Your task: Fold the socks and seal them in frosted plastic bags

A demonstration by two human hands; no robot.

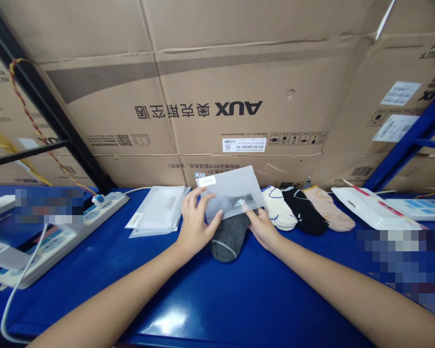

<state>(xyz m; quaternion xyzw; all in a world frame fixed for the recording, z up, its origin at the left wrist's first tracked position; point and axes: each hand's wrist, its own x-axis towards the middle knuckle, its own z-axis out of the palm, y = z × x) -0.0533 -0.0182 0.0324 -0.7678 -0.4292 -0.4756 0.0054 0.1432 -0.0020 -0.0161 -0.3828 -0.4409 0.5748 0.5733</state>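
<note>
A frosted plastic bag (pixel 232 186) with a white label is held up over the middle of the blue table, its top tilted back. Dark grey socks (pixel 226 244) show below the bag, and their upper part is dimly visible behind or inside it; which one I cannot tell. My left hand (pixel 199 220) is at the bag's left side, thumb on its front and fingers curved along the edge. At the lower right corner, my right hand (pixel 261 224) grips the bag and the upper end of the socks, thumb in front.
Flat plastic bags (pixel 159 210) lie at the left. Cream socks (pixel 281 210), black socks (pixel 304 212) and pink socks (pixel 329 210) lie in a row at the right, beside a white package (pixel 369 208). Power strips (pixel 58 241) stand far left. A cardboard wall (pixel 210 63) rises behind.
</note>
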